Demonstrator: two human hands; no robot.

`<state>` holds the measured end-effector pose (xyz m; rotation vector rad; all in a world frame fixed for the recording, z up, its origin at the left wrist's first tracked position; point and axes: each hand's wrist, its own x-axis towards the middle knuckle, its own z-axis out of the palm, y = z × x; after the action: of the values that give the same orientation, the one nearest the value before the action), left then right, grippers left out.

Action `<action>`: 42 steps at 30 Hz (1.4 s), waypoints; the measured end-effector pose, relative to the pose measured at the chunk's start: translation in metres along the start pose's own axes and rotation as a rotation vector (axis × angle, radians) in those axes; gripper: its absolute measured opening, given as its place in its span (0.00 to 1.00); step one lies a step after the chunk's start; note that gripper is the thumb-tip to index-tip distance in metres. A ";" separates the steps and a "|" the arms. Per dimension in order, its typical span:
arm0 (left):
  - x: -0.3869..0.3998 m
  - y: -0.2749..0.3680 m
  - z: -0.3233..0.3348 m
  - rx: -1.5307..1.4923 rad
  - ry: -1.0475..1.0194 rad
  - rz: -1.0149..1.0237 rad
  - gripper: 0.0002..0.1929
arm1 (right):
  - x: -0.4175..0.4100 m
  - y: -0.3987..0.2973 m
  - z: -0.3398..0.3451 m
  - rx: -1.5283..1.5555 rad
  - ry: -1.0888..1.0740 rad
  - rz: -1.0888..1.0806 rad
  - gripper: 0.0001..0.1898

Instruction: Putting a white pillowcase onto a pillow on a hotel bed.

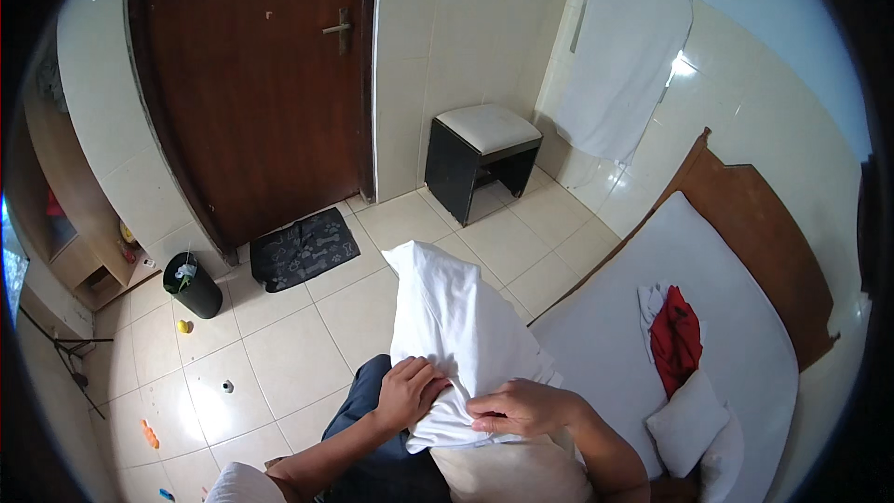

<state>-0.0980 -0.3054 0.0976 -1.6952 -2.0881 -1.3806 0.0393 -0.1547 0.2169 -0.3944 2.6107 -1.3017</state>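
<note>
A white pillowcase (447, 314) hangs out in front of me, its far part loose and flat-looking. Its gathered near edge lies around the end of a cream pillow (510, 471) by my lap. My left hand (412, 391) grips the bunched cloth on the left side, fingers curled over it. On the right side, my right hand (520, 409) pinches the folds of the same cloth between thumb and fingers. The part of the pillow inside the cloth is hidden.
At right stands a bed (594, 335) with a red cloth (676, 335) and a small white cushion (688, 423). Ahead are a stool (482, 154), a dark doormat (305, 249) and a black bin (199, 293). Small items, including a yellow one (184, 326), lie on the tiled floor at left.
</note>
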 end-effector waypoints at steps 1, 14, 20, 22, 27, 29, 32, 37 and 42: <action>-0.003 0.000 -0.002 0.004 0.004 -0.002 0.09 | 0.003 -0.007 -0.007 0.036 -0.007 0.058 0.10; 0.000 0.002 -0.007 -0.278 0.139 -0.138 0.17 | 0.015 0.057 0.022 -0.442 0.711 0.050 0.04; -0.008 -0.030 0.013 -0.143 0.101 -0.281 0.08 | 0.014 0.069 0.031 -0.378 0.756 0.048 0.07; -0.009 -0.027 0.010 -0.190 0.067 -0.229 0.08 | 0.013 0.073 0.031 -0.342 0.795 0.050 0.08; -0.005 -0.016 -0.011 -0.359 -0.136 -0.071 0.09 | 0.009 0.075 0.028 -0.454 0.870 0.099 0.08; 0.001 -0.016 -0.018 -0.472 -0.217 -0.146 0.07 | 0.012 0.072 0.028 -0.457 0.786 0.158 0.08; 0.012 -0.004 -0.017 -0.427 -0.108 -0.210 0.11 | 0.016 0.060 0.030 -0.386 0.665 0.261 0.08; 0.059 0.032 -0.015 -0.189 -0.059 0.080 0.22 | -0.006 0.053 0.020 -0.077 0.745 0.268 0.12; 0.096 0.044 0.018 0.146 -0.480 -0.220 0.28 | -0.058 0.117 0.016 -0.313 0.998 0.385 0.21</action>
<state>-0.0892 -0.2261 0.1692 -1.9274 -2.6203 -0.8930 0.0816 -0.0805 0.1170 0.9289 3.4018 -1.1050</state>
